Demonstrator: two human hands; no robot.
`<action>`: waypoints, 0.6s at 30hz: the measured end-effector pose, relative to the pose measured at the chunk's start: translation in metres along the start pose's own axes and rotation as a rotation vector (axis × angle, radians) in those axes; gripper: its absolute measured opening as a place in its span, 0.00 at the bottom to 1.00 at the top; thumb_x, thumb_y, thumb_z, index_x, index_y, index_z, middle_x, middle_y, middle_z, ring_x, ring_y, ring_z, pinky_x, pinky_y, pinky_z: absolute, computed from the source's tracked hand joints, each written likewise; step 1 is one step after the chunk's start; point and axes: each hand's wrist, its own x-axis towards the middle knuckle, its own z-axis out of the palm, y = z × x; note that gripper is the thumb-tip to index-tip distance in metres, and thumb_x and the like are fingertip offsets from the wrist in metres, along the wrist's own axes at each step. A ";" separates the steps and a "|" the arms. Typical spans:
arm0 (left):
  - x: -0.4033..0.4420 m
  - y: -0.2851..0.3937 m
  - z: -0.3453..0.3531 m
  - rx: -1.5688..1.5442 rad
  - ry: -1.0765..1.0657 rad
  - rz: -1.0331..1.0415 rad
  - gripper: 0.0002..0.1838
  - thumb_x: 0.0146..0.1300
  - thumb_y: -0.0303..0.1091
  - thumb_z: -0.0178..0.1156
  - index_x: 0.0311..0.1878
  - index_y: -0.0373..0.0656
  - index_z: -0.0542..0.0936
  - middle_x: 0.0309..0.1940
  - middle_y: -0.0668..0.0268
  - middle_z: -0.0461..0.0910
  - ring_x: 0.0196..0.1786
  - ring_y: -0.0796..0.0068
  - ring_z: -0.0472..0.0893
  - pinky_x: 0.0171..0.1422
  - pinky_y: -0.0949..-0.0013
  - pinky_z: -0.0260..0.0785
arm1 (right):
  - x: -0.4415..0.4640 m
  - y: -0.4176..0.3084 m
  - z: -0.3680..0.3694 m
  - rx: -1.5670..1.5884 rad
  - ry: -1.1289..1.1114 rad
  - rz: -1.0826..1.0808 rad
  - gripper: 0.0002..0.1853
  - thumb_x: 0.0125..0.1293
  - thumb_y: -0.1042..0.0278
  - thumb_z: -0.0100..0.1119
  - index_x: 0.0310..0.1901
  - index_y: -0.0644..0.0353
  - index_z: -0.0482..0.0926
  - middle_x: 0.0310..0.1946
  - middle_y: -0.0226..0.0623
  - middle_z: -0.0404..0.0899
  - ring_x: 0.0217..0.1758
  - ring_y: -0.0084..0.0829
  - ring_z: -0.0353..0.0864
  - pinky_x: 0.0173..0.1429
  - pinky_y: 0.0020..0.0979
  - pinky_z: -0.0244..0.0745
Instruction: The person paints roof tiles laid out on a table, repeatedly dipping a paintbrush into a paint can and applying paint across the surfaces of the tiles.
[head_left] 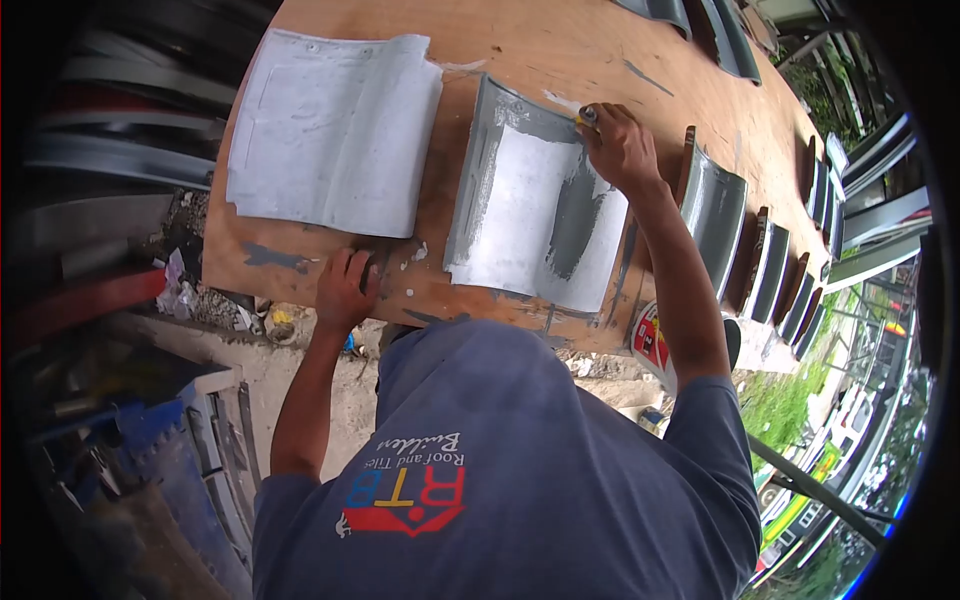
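Observation:
My right hand (622, 150) is closed around what looks like a paintbrush (586, 118); a bit of yellow handle shows, and its bristles are hidden. It is over the upper right edge of a curved roof tile (520, 170), which is white with grey paint along its top, left edge and a broad streak on the right. My left hand (347, 288) rests at the near edge of the wooden board (460, 110), fingers spread over it and holding nothing visible. Just above that hand lies a plain white roof tile (335, 130).
Several grey-painted tiles (715, 215) stand in a row to the right, with more grey tiles (730, 40) at the far edge. A paint bucket (650, 340) with a red label is below the board by my right arm. Metal sheets (120, 155) are stacked left.

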 end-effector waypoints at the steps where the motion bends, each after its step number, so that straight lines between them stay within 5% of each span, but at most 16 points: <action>1: -0.001 0.000 -0.001 -0.007 -0.010 -0.003 0.14 0.66 0.35 0.65 0.51 0.40 0.80 0.46 0.51 0.77 0.48 0.45 0.80 0.50 0.47 0.77 | -0.004 -0.003 0.003 -0.006 -0.023 -0.100 0.11 0.67 0.67 0.69 0.46 0.62 0.83 0.39 0.48 0.85 0.46 0.51 0.86 0.47 0.48 0.82; 6: -0.004 -0.003 0.000 -0.034 -0.015 -0.012 0.15 0.65 0.35 0.66 0.53 0.40 0.80 0.46 0.52 0.77 0.48 0.46 0.81 0.50 0.48 0.78 | -0.070 -0.042 0.013 0.186 -0.299 -0.263 0.11 0.66 0.68 0.71 0.45 0.65 0.84 0.38 0.50 0.84 0.45 0.51 0.85 0.47 0.48 0.82; 9: -0.003 -0.002 0.000 -0.044 -0.017 -0.019 0.15 0.65 0.35 0.66 0.53 0.40 0.81 0.46 0.53 0.77 0.48 0.46 0.82 0.51 0.48 0.79 | -0.083 -0.067 -0.005 0.279 -0.696 -0.101 0.15 0.66 0.63 0.73 0.45 0.67 0.84 0.38 0.52 0.87 0.46 0.52 0.88 0.50 0.49 0.82; 11: -0.004 -0.001 -0.001 -0.045 -0.008 -0.025 0.15 0.65 0.35 0.66 0.53 0.40 0.80 0.46 0.53 0.77 0.48 0.47 0.82 0.51 0.49 0.79 | -0.066 -0.063 -0.014 0.307 -0.714 0.036 0.17 0.65 0.61 0.73 0.45 0.68 0.84 0.38 0.54 0.87 0.44 0.51 0.89 0.49 0.48 0.83; 15: -0.003 -0.003 -0.001 -0.056 -0.008 -0.016 0.15 0.65 0.35 0.66 0.53 0.40 0.80 0.46 0.53 0.77 0.48 0.47 0.81 0.51 0.49 0.79 | -0.026 -0.001 0.004 0.263 -0.447 0.338 0.18 0.65 0.58 0.73 0.45 0.66 0.84 0.35 0.57 0.87 0.40 0.51 0.90 0.47 0.47 0.82; 18: -0.003 -0.001 -0.003 -0.061 -0.010 -0.020 0.15 0.65 0.34 0.66 0.53 0.40 0.80 0.46 0.54 0.77 0.48 0.47 0.81 0.51 0.49 0.79 | 0.003 0.019 0.004 0.137 -0.175 0.267 0.14 0.66 0.63 0.71 0.45 0.64 0.84 0.37 0.53 0.87 0.43 0.53 0.88 0.49 0.48 0.81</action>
